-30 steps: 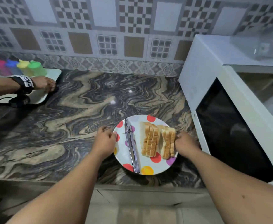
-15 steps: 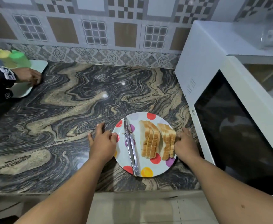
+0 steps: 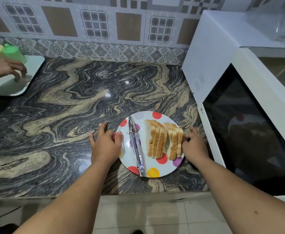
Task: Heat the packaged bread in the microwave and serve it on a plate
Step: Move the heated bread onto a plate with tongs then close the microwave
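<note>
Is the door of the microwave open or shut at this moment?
Shut. The dark glass door lies flush in the white microwave front, no gap showing, and it mirrors the dotted plate beside it.

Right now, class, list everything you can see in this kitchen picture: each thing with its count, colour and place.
plate: one, white with coloured dots, on the counter's front edge beside the microwave
bread slices: two leaning stacks, pale with tan crusts, on the plate's right half
tongs: one, silver metal, lying closed on the plate's left half
microwave: one, white with dark door shut, at right
counter: one, dark and tan swirled stone
tray: one, pale, far left on the counter
squeeze bottles: at least two, yellow and green, on the tray
another person's hand: one, over the tray
left hand: on the plate's left rim
right hand: at the plate's right rim
</note>
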